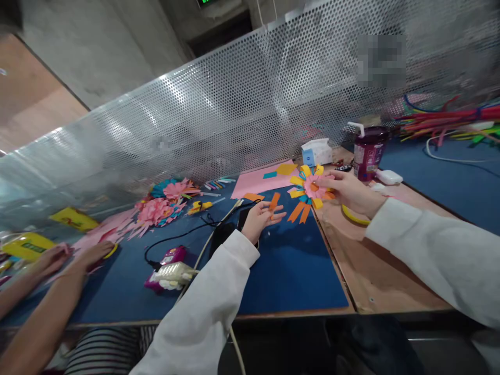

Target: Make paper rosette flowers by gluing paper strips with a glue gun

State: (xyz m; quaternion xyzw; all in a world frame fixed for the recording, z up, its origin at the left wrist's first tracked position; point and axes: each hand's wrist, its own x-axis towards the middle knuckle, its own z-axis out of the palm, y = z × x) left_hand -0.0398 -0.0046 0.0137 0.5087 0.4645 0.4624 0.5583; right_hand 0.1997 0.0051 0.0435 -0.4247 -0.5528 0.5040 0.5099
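Observation:
My right hand [349, 191] is closed on a paper flower [310, 188] made of pink, yellow, orange and blue strips, holding it just above the table edge. An orange paper strip [274, 201] is pinched between the fingers of my left hand [260, 217], which hovers over the blue mat [289, 260]. Both my arms wear white sleeves. A pink paper sheet [260, 181] with blue, yellow and orange cut pieces lies behind the hands.
A co-worker's two hands [74, 256] rest at the left by pink paper and a yellow tape ring. Finished pink flowers [164, 204], a glue gun [174, 273] with cable, a dark phone [222, 234], a tissue box [316, 152], a purple cup [369, 151] and coloured sticks [449, 125] are around. A perforated metal screen stands behind.

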